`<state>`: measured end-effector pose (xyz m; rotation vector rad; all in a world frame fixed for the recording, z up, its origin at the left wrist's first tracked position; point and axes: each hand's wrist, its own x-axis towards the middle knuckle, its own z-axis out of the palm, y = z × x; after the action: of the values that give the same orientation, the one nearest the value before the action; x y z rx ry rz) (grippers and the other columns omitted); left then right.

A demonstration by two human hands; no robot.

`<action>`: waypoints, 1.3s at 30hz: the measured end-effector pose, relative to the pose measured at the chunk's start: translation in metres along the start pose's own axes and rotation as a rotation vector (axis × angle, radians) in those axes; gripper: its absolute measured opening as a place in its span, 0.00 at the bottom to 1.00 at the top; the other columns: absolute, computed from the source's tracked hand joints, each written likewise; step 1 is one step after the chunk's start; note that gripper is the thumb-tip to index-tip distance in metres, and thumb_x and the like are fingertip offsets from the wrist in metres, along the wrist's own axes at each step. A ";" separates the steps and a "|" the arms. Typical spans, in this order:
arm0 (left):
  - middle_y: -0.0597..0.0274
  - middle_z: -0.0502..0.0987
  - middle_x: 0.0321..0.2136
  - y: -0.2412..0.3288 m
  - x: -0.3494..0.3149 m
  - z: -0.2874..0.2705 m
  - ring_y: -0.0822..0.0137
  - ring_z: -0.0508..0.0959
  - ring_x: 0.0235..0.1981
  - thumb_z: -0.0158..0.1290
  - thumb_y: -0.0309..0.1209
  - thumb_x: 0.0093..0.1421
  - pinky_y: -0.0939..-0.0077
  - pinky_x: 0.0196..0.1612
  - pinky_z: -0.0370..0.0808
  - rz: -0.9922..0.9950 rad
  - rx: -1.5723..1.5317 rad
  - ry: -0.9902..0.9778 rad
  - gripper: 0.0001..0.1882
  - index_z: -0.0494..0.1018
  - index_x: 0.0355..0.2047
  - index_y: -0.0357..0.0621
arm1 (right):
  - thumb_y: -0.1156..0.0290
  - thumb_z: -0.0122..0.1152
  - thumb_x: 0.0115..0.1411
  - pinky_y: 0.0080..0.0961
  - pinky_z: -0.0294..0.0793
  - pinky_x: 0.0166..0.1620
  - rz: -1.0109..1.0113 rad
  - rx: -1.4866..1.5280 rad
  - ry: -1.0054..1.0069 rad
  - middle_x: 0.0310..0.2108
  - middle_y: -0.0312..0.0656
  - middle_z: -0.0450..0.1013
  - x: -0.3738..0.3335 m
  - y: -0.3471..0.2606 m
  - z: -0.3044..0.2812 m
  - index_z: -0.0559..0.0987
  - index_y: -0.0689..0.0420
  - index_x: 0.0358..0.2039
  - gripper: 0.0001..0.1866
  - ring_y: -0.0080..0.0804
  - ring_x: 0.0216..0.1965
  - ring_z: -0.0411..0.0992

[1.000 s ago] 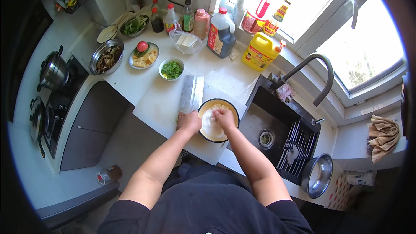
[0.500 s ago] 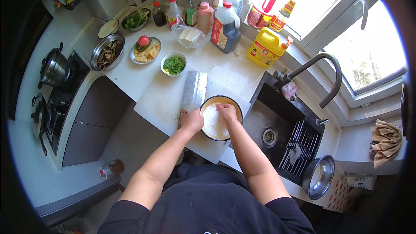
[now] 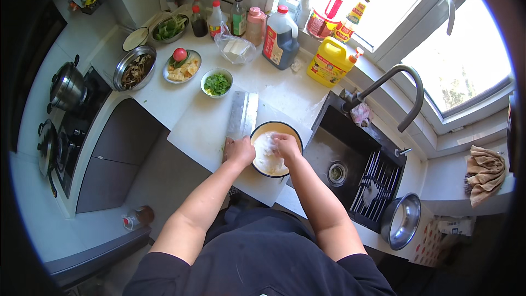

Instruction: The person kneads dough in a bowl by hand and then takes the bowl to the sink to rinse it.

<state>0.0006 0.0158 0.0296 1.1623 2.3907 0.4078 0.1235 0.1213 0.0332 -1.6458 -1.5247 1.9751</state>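
Note:
A round bowl (image 3: 280, 126) with a dark rim and yellowish inside stands on the white cutting board (image 3: 193, 134), holding white flour (image 3: 265, 152). My left hand (image 3: 240, 151) is closed on the bowl's left rim. Inside the bowl, over the flour, my right hand (image 3: 285, 147) has curled, slightly blurred fingers; what they hold, if anything, I cannot make out. A cleaver (image 3: 243, 114) lies flat on the board left of the bowl, its brown handle partly behind my left hand. Just beyond the board is a small bowl of chopped greens (image 3: 217, 83).
A dark sink (image 3: 329, 145) with a tall faucet (image 3: 419, 96) lies to the right, a metal bowl (image 3: 401, 221) near its corner. Farther back stand a yellow jug (image 3: 330, 63), a dark-liquid jug (image 3: 280, 41) and several bottles. A stove pot (image 3: 68, 85) is at left.
My right hand has shifted slightly within the bowl and its fingers blur. The flour's surface looks disturbed. My left hand stays at the rim, while the whole view has shifted a little.

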 end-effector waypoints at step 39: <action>0.42 0.77 0.32 0.006 0.002 -0.006 0.47 0.77 0.36 0.42 0.32 0.53 0.55 0.42 0.71 -0.046 0.017 -0.090 0.15 0.73 0.35 0.38 | 0.77 0.46 0.58 0.34 0.78 0.31 0.255 -0.017 -0.329 0.28 0.46 0.71 0.006 0.028 -0.011 0.70 0.64 0.41 0.10 0.37 0.28 0.75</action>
<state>0.0001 0.0203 0.0373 1.1071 2.3428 0.3146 0.1425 0.1183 0.0092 -1.6561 -1.4946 2.4788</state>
